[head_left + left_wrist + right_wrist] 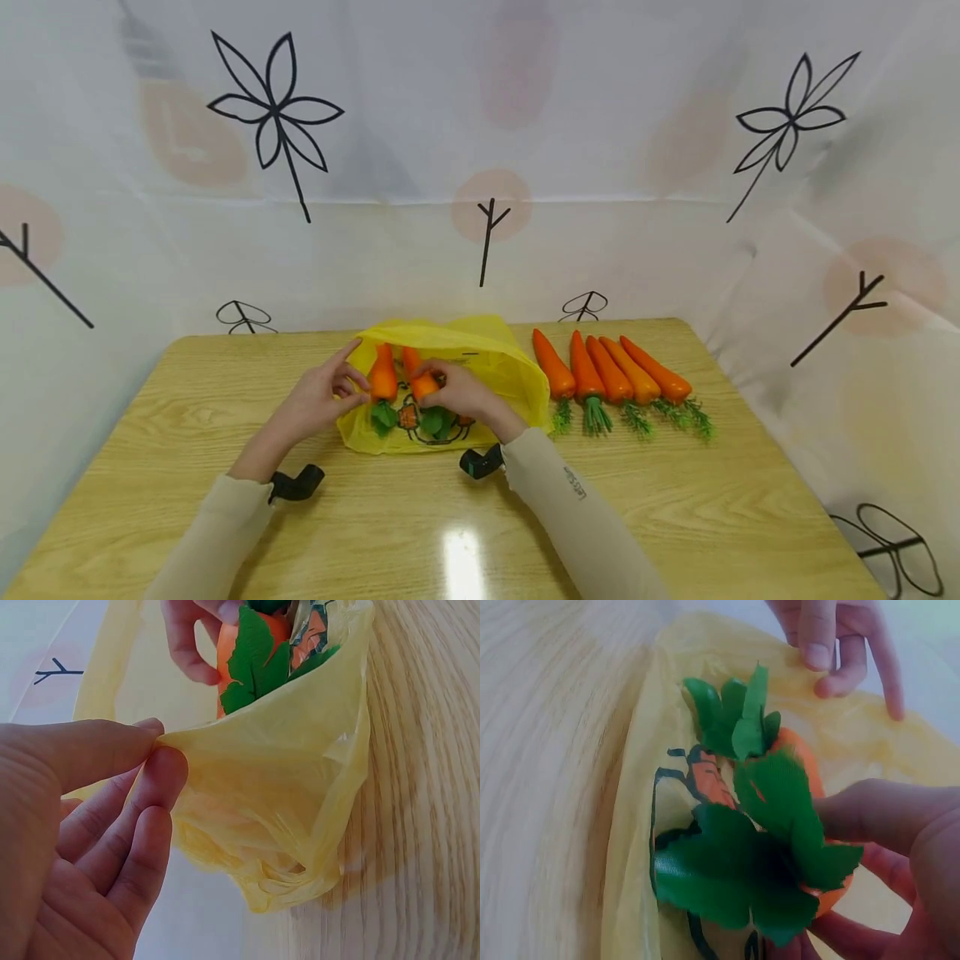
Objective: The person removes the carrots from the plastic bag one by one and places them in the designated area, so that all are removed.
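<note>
A yellow plastic bag (517, 379) lies on the table with its mouth toward me. Its rim is pinched between thumb and finger of my left hand (97, 817), at the bag's left side. Inside the bag my right hand (461, 390) grips a toy carrot (424, 385) by its thick end; broad green leaves (735, 870) hang from it toward me. Another leafy carrot (384, 375) lies to its left in the bag, close to my left fingers. A carrot drawing is printed on the bag. The tips of both carrots are partly hidden by the bag's upper edge.
Right of the bag, several orange carrots (600, 375) lie side by side on the wooden table (360, 533), feathery green tops toward me. A white cloth with black plant drawings (420, 267) hangs behind and at both sides. Black camera mounts (298, 483) sit at my wrists.
</note>
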The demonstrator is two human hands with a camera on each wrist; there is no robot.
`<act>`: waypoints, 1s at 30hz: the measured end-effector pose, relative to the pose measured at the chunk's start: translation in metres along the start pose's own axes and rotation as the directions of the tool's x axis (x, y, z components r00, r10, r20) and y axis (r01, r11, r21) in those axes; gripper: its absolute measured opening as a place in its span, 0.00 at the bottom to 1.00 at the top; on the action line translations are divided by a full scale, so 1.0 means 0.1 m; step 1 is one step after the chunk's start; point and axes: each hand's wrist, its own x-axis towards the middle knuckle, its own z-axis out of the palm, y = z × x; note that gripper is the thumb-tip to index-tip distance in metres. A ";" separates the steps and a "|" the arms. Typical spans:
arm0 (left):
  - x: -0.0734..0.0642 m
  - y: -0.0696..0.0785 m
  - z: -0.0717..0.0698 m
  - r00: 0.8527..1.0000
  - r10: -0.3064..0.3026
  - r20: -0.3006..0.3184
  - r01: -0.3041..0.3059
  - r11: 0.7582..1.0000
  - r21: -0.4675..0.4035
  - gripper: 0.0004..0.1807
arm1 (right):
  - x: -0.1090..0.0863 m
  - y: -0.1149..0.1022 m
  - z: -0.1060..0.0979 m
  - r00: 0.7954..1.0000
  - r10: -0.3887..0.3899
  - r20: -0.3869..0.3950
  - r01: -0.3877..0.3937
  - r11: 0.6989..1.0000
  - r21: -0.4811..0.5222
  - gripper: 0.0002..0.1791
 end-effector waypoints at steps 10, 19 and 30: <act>0.02 0.01 -0.06 1.000 0.014 -0.013 -0.014 1.000 0.023 0.47 | -0.06 0.04 -0.11 1.000 -0.026 -0.010 0.026 0.998 0.050 0.27; 0.00 0.03 -0.05 1.000 -0.024 -0.005 0.024 1.000 -0.020 0.47 | -0.21 -0.02 -0.18 0.996 -0.078 0.036 0.076 0.996 0.043 0.28; -0.01 0.04 -0.04 1.000 -0.026 0.005 0.026 0.999 -0.034 0.48 | -0.45 -0.06 -0.31 0.990 -0.134 0.048 0.135 0.991 -0.024 0.27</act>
